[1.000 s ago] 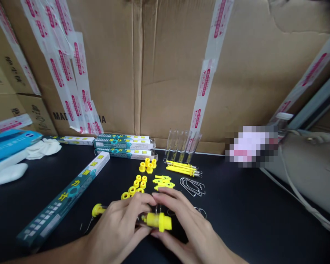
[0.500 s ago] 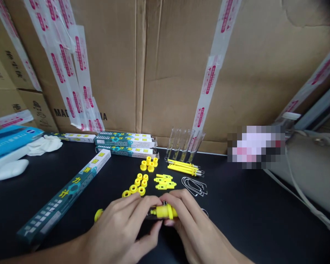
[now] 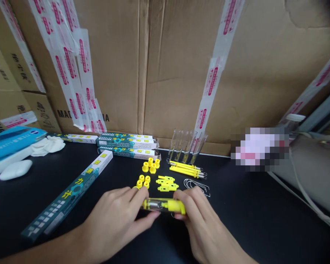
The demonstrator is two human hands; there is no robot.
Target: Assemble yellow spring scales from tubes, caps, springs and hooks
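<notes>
My left hand (image 3: pixel 112 220) and my right hand (image 3: pixel 198 223) both grip a clear plastic tube with yellow ends (image 3: pixel 163 205), held level just above the black table. Beyond the hands lie small yellow cylindrical caps (image 3: pixel 150 165), yellow rings (image 3: pixel 142 182) and flat yellow plastic pieces (image 3: pixel 167 183). Yellow rods with metal ends (image 3: pixel 187 170) and bent wire clips (image 3: pixel 196 187) sit to the right of these. Several clear tubes (image 3: pixel 187 146) stand or lean at the back. A long green-and-white box (image 3: pixel 67 196) lies left of my left hand.
Teal-and-white boxes (image 3: pixel 126 145) are stacked against a wall of taped cardboard cartons (image 3: pixel 167 73). At far left are a blue package (image 3: pixel 11 143), white gloves (image 3: pixel 48 145) and a white oval object (image 3: pixel 15 169). A beige bag (image 3: pixel 310 161) sits at right, beside a pixelated object (image 3: pixel 260 148).
The tube now lies more level, with its clear barrel showing between my hands. The yellow piece left of my left hand is out of sight. The view has shifted slightly.
</notes>
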